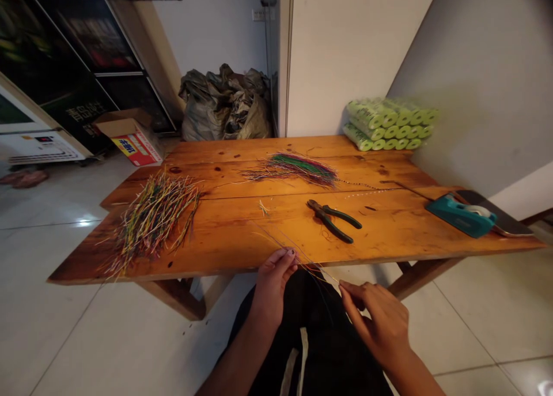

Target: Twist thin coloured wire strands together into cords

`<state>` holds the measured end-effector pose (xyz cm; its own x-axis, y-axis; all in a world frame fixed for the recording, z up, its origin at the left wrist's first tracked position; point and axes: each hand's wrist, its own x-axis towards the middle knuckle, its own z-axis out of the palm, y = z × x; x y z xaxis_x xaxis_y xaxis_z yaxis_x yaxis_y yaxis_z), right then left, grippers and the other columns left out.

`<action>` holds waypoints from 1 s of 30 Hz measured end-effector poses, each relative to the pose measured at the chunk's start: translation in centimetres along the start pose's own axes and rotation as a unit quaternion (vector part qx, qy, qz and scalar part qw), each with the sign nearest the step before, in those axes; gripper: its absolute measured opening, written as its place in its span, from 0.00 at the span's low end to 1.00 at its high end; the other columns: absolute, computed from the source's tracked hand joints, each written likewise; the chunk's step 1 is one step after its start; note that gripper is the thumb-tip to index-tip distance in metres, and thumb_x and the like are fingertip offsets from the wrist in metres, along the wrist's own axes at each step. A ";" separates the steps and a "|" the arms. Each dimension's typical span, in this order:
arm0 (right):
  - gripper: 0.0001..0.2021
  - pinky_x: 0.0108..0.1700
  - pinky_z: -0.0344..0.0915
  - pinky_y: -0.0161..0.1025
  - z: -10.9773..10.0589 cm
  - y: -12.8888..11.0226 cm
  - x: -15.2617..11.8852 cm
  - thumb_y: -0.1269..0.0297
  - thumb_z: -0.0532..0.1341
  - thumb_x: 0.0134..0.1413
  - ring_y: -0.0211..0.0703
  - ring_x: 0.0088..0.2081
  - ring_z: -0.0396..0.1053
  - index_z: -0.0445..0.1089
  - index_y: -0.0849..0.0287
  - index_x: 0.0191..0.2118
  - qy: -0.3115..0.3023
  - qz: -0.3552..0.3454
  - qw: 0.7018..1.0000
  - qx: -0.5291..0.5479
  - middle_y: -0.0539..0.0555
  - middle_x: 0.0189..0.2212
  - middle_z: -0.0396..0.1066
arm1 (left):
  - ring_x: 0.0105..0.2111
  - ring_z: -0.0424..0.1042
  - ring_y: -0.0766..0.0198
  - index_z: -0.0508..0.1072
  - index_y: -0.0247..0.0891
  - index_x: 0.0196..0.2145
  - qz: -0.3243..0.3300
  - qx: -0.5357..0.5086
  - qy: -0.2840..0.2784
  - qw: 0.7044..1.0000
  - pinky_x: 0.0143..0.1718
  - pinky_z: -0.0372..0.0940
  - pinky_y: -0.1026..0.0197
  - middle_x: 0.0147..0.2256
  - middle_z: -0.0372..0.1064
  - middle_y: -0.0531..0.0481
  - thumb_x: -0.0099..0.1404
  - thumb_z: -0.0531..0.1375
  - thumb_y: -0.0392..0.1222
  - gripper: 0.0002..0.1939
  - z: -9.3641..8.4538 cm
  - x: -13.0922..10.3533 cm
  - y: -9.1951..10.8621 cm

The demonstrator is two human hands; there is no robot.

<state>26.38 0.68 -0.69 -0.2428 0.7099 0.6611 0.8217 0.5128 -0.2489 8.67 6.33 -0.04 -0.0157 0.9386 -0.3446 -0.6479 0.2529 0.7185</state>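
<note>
My left hand (276, 275) is closed in a pinch on a few thin wires (310, 263) just over the table's front edge. To its right, my right hand (378, 315) pinches the end of one of these strands between thumb and fingertips. The strands run between both hands, and some stick out past the left one. Beyond my hands, pliers (330, 218) with dark green handles lie on the wooden table (242, 234). A large heap of mixed coloured wires (155, 217) lies at the table's left. Farther back rests a neater bundle of coloured wires (298, 168).
A teal tape dispenser (460, 214) sits at the right end beside a dark flat object. Green-wrapped rolls (389, 125) are stacked at the back right. Behind the table are grey sacks (224, 105) and an open red carton (133, 139) on the floor.
</note>
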 end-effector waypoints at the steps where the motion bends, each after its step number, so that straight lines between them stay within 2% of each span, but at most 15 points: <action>1: 0.07 0.26 0.58 0.36 0.0 0.0 0.0 0.75 0.59 0.51 0.37 0.21 0.64 0.68 0.60 0.37 0.001 0.004 1.000 0.004 0.50 0.20 0.69 | 0.27 0.68 0.71 0.76 0.34 0.24 0.001 -0.001 -0.003 1.000 0.30 0.63 0.71 0.25 0.70 0.52 0.46 0.68 0.40 0.07 0.0 0.0 0.0; 9: 0.04 0.26 0.61 0.34 -0.2 -0.5 0.4 0.71 0.59 0.53 0.34 0.19 0.62 0.68 0.58 0.35 0.052 0.108 0.992 0.048 0.47 0.19 0.66 | 0.27 0.68 0.72 0.75 0.35 0.23 0.036 -0.035 0.005 0.999 0.31 0.63 0.71 0.24 0.70 0.53 0.45 0.68 0.39 0.07 0.0 0.4 0.4; 14: 0.04 0.25 0.62 0.33 -0.7 -0.6 0.6 0.63 0.58 0.53 0.36 0.21 0.64 0.68 0.57 0.31 0.080 0.255 0.961 0.076 0.47 0.18 0.64 | 0.29 0.71 0.71 0.75 0.36 0.25 0.063 -0.033 0.036 0.997 0.33 0.63 0.70 0.27 0.73 0.53 0.45 0.68 0.39 0.08 -0.4 1.5 2.3; 18: 0.07 0.27 0.63 0.34 -1.1 0.0 0.7 0.59 0.59 0.52 0.37 0.22 0.63 0.67 0.57 0.29 0.089 0.342 0.924 0.147 0.47 0.18 0.63 | 0.27 0.70 0.72 0.76 0.35 0.27 0.110 0.016 0.045 0.993 0.32 0.63 0.71 0.27 0.73 0.53 0.45 0.68 0.37 0.09 -1.4 2.9 5.8; 22: 0.09 0.26 0.63 0.34 -1.0 0.5 0.4 0.57 0.60 0.50 0.37 0.22 0.61 0.68 0.57 0.29 0.093 0.376 0.906 0.170 0.47 0.17 0.61 | 0.27 0.71 0.71 0.76 0.33 0.28 0.148 0.136 0.054 0.978 0.31 0.63 0.70 0.28 0.74 0.49 0.47 0.66 0.35 0.07 -1.8 5.4 11.4; 26: 0.11 0.25 0.62 0.33 -0.5 0.8 0.1 0.55 0.60 0.48 0.38 0.23 0.62 0.69 0.58 0.30 0.086 0.381 0.902 0.184 0.48 0.19 0.64 | 0.25 0.69 0.73 0.75 0.33 0.27 0.163 0.196 0.078 0.964 0.28 0.63 0.71 0.27 0.73 0.50 0.51 0.65 0.32 0.03 -0.4 10.1 16.7; 28: 0.11 0.24 0.63 0.33 -0.4 0.7 0.2 0.54 0.61 0.47 0.38 0.23 0.62 0.69 0.58 0.30 0.091 0.394 0.895 0.190 0.49 0.20 0.65 | 0.24 0.68 0.73 0.74 0.31 0.29 0.159 0.213 0.098 0.959 0.27 0.63 0.70 0.27 0.71 0.51 0.55 0.62 0.32 0.02 0.5 12.9 18.3; 30: 0.12 0.22 0.62 0.32 -0.5 0.6 0.4 0.53 0.62 0.46 0.38 0.23 0.63 0.69 0.58 0.30 0.099 0.410 0.883 0.203 0.50 0.20 0.66 | 0.29 0.70 0.68 0.71 0.32 0.36 0.144 0.225 0.119 0.956 0.29 0.67 0.63 0.33 0.70 0.50 0.60 0.59 0.36 0.06 1.2 15.5 18.8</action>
<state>27.03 1.00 -0.20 0.4768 0.8453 0.2411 0.4160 0.0246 -0.9090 -2.83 25.94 8.88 -0.3522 0.9177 -0.1839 -0.1989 0.1186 0.9728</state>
